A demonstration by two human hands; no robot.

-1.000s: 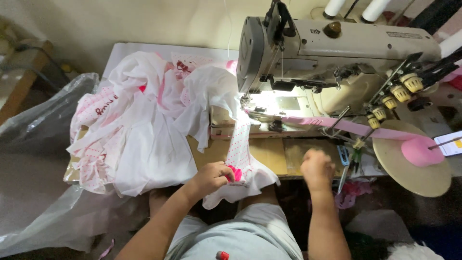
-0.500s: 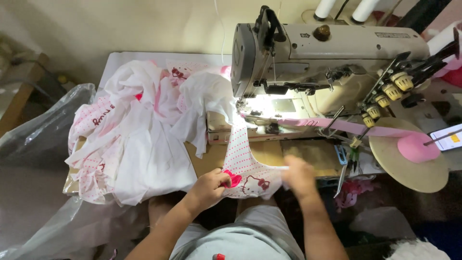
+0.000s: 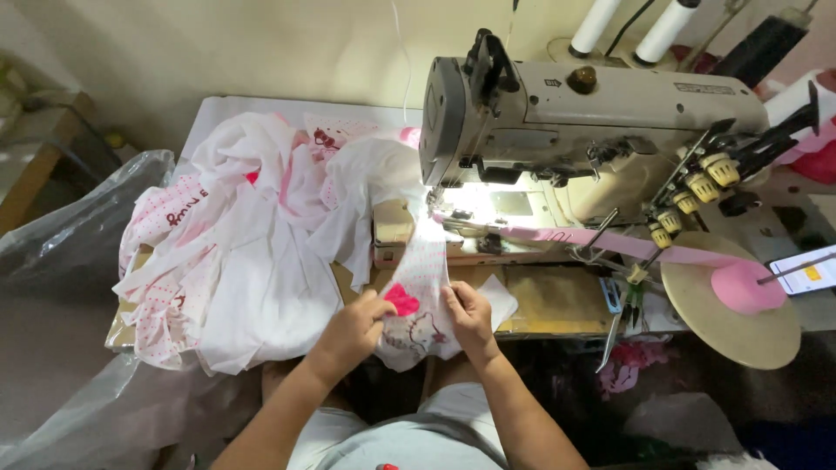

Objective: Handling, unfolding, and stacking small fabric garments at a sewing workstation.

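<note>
Both hands hold one white fabric piece (image 3: 418, 277) with pink dots and a red heart print, at the front edge of the sewing table. My left hand (image 3: 355, 320) grips its left side beside the red heart. My right hand (image 3: 468, 315) pinches its right edge. The piece stretches up from my hands to the lit needle area (image 3: 457, 218) of a grey industrial sewing machine (image 3: 592, 130). A pink tape (image 3: 601, 244) runs from the needle area to a roll on a round disc (image 3: 730, 300) at the right.
A heap of white and pink printed garments (image 3: 252, 235) lies on the table to the left. Clear plastic bags (image 3: 70, 226) hang at the far left. Thread cones (image 3: 627, 30) stand behind the machine. A phone (image 3: 805, 271) sits at the right edge. Tweezers (image 3: 610, 335) hang off the table front.
My right hand moved left from the bare table front onto the dotted fabric. My left hand stayed on the fabric. The view shifted slightly toward the machine.
</note>
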